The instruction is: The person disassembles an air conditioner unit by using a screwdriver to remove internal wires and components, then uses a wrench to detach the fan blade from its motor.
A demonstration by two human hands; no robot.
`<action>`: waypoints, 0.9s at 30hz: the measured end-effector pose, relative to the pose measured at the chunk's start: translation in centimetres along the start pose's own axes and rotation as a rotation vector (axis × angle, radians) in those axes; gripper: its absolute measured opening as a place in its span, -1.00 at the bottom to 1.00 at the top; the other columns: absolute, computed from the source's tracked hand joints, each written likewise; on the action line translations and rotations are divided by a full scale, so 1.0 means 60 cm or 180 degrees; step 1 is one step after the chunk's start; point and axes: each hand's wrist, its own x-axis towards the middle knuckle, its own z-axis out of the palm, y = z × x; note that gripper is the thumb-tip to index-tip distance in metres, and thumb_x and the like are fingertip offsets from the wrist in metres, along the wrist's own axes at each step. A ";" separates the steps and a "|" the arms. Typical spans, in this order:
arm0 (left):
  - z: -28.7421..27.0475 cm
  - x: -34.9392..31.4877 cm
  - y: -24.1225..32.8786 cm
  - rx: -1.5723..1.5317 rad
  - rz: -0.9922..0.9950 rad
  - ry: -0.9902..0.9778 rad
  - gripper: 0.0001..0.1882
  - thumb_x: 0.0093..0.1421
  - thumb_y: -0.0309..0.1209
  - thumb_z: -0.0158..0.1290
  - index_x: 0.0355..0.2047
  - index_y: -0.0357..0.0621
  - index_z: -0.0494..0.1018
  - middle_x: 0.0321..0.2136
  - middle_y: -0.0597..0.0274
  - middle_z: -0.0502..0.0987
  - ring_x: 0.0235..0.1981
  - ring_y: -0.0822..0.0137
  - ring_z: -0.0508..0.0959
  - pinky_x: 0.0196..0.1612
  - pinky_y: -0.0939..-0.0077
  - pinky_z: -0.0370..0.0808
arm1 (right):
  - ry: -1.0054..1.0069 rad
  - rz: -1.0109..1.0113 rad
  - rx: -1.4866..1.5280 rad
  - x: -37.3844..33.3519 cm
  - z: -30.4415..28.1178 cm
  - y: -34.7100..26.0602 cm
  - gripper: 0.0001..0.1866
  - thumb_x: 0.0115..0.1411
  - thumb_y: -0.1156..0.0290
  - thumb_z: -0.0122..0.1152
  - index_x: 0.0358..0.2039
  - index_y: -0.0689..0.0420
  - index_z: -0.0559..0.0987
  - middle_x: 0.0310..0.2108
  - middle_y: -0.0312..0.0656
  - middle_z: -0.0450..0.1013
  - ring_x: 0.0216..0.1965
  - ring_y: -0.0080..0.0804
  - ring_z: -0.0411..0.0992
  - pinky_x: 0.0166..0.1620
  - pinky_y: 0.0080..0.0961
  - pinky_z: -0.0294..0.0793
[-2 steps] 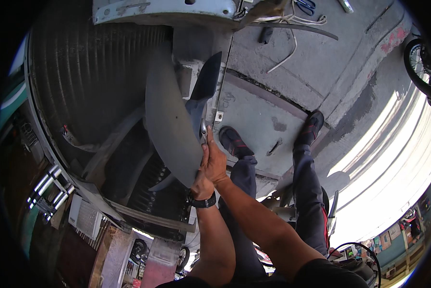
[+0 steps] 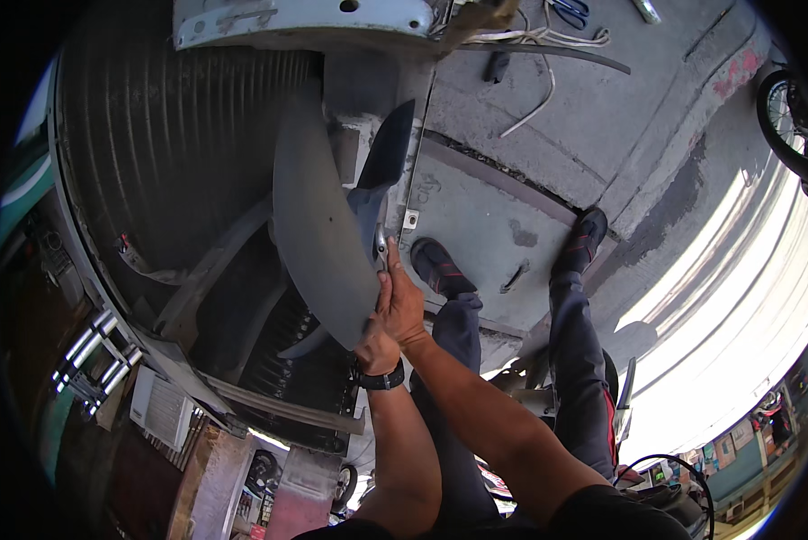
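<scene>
My right hand (image 2: 402, 306) is against a shiny metal ratchet wrench (image 2: 381, 244), its index finger and thumb pointing up along the tool. My left hand (image 2: 380, 349), with a black band on the wrist, is closed just below and touches the right hand. What its fingers hold is hidden. Beside both hands curves a large grey fan blade (image 2: 325, 220), its lower end close to my left hand. A second, darker blade (image 2: 389, 151) stands tilted above the wrench.
Behind the blades spreads a dark ribbed radiator-like panel (image 2: 179, 135). A pale metal bar (image 2: 305, 20) crosses the top. White cord (image 2: 539, 108) and blue-handled scissors (image 2: 570, 11) lie on the concrete floor. My shoes (image 2: 440, 265) are right of my hands. A motorcycle wheel (image 2: 791, 126) is far right.
</scene>
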 end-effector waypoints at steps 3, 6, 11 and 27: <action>0.001 -0.014 -0.002 0.0046 -0.0110 -0.0038 -0.58 0.14 -0.46 0.23 -0.04 -0.41 0.40 -0.13 -0.16 0.54 -0.18 -0.04 0.58 -0.08 0.22 0.48 | -0.0750 0.0955 0.0108 -0.007 -0.025 -0.030 -0.46 0.40 0.23 -0.18 0.36 0.02 0.12 -0.43 0.05 0.52 -0.46 0.07 0.50 -0.38 -0.21 0.47; 0.010 -0.028 -0.020 -0.0547 -0.0049 0.0070 -0.60 0.25 -0.30 0.09 0.00 -0.32 0.43 -0.07 -0.10 0.51 -0.10 -0.03 0.54 -0.03 0.17 0.44 | -0.0915 0.1018 -0.0180 -0.001 -0.048 -0.052 -0.46 0.41 0.18 -0.21 0.36 0.00 0.12 -0.51 0.08 0.50 -0.48 0.12 0.50 -0.38 -0.13 0.45; -0.017 0.002 0.000 -0.2317 -0.1396 -0.0497 -0.27 0.25 0.12 -0.03 0.11 -0.34 0.29 0.11 -0.23 0.29 0.14 -0.16 0.30 0.14 0.00 0.24 | -0.1128 0.1104 0.0170 0.010 -0.088 -0.063 -0.44 0.43 0.12 -0.24 0.35 0.09 0.12 -0.59 0.14 0.46 -0.49 0.17 0.50 -0.40 -0.07 0.43; -0.036 0.013 -0.014 -0.1537 -0.1616 -0.1331 -0.32 0.26 0.00 0.01 0.15 -0.33 0.24 0.13 -0.27 0.28 0.17 -0.20 0.28 0.15 -0.02 0.26 | -0.1423 0.1615 0.1036 0.022 -0.087 -0.069 -0.47 0.45 0.16 -0.25 0.37 0.01 0.09 0.06 0.10 0.43 0.08 -0.13 0.43 0.07 -0.41 0.41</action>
